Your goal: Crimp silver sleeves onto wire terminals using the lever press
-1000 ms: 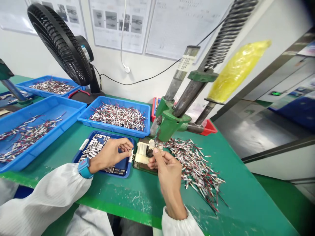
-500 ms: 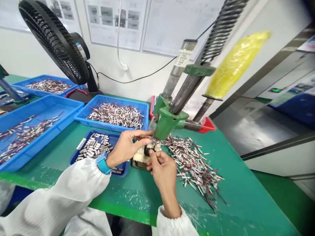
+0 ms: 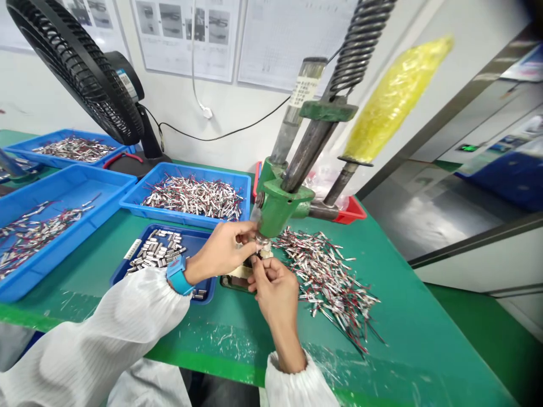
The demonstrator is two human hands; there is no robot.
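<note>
Both hands meet at the base of a green hand press (image 3: 282,209) with a yellow-wrapped lever (image 3: 396,102). My left hand (image 3: 227,249), wearing a blue wrist strap (image 3: 180,276), has its thumb and fingers pinched just under the press head; what they hold is hidden. Close below it, my right hand (image 3: 275,288) is closed, thumb against forefinger, at the pale fixture (image 3: 241,272); anything between those fingertips is too small to make out. Beside my left forearm lies a dark blue tray (image 3: 195,237) of small silvery metal cylinders (image 3: 156,249). Right of the press spreads a pile of wired parts (image 3: 331,277).
A blue bin (image 3: 182,216) of wired parts stands behind the tray. Further left are a larger blue bin (image 3: 106,189), another blue bin (image 3: 25,148) and a black fan (image 3: 76,68). A red bin (image 3: 354,210) sits behind the press. The green table (image 3: 407,316) ends at right.
The view has shifted slightly, so the scene sits a little further left. Both hands stay at the press, and my fingertips have drawn a bit closer together beneath its head.
</note>
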